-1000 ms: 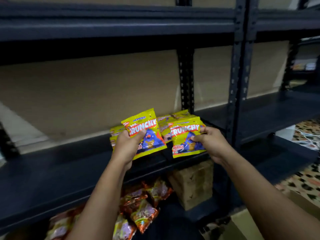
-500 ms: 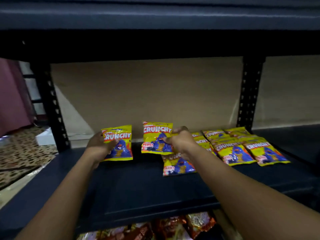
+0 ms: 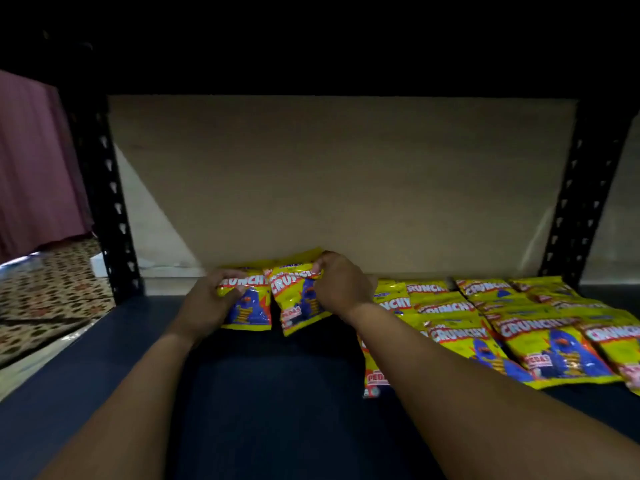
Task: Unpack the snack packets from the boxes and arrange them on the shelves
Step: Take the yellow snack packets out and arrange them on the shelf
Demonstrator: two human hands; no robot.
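Both arms reach deep into a dark shelf (image 3: 270, 393). My left hand (image 3: 207, 301) grips a yellow Crunchy snack packet (image 3: 251, 306) by its upper left side, near the back board. Close beside it, my right hand (image 3: 341, 285) pinches the top of a second yellow packet (image 3: 298, 304), which tilts slightly. The two packets nearly touch each other. Their lower edges sit at the shelf surface. Several more yellow Crunchy packets (image 3: 540, 337) lie flat in overlapping rows on the right part of the same shelf.
A pale board (image 3: 339, 181) closes the shelf's back. Black perforated uprights stand at left (image 3: 110, 209) and right (image 3: 581, 202). The shelf above shades the top. A pink curtain (image 3: 34, 161) and patterned floor (image 3: 45, 282) show at the left.
The view has moved closer into the shelf. Both hands carried their packets farther back and together, from held apart to side by side by the back board.
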